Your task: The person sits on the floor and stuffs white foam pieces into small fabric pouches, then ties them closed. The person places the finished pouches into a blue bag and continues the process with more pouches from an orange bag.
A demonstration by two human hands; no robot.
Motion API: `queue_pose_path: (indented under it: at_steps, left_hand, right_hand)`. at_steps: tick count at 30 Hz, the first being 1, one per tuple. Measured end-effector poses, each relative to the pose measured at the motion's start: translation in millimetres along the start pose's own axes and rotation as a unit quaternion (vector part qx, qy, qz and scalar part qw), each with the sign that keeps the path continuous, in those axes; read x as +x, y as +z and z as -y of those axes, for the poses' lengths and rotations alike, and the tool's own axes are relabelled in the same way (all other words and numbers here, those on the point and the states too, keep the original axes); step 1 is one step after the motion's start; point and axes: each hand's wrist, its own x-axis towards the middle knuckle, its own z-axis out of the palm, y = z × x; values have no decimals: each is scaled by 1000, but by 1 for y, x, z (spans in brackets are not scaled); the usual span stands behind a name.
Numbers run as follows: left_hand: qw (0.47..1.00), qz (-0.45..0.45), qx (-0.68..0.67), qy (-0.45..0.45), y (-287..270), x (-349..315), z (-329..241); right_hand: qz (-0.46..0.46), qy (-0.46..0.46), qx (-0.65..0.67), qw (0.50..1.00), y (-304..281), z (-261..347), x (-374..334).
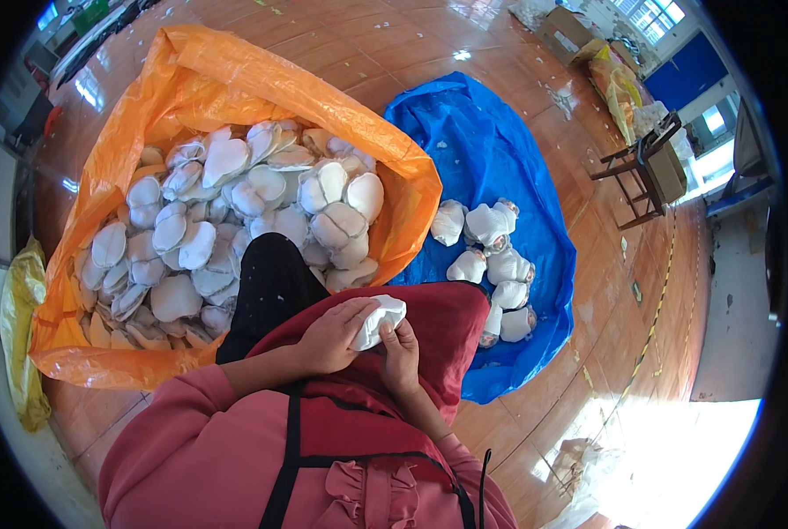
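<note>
Over a tiled floor (pixel 350 44), holding a white padded piece (pixel 385 319) in both hands

Washed out by glare at near right, and cut off by the dark rim at far left. Impossible to see the lower layers of the white heap (pixel 226 165) in the orange sack (pixel 200 53) at left. Hard to follow the near edge of the blue sack (pixel 464 123) at right, past the red apron (pixel 451 326). Held between the left hand (pixel 334 337), wrapped over and partly covering the left end, and the right hand (pixel 400 354), pinching narrowly at the near right edge, fingers touching.
</note>
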Motion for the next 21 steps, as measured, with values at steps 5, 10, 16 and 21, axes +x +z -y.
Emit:
queue_pose_path:
  at_steps: [5,10,16,21]
  left_hand:
    - [992,-104,-59,-28,-17,14,6]
    - [986,-142,-71,-53,-28,17,5]
    - [939,-104,-234,-229,-36,28,-13]
    - [753,-162,-558,-309,-19,32,-7]
  right_hand:
    - [30,-133,-64,989,-14,-5,2]
    - [-23,-155,-138,978,-9,17,6]
    - [63,-109,-77,989,-10,5,2]
    - [-24,-30,-73,997,-10,7,5]
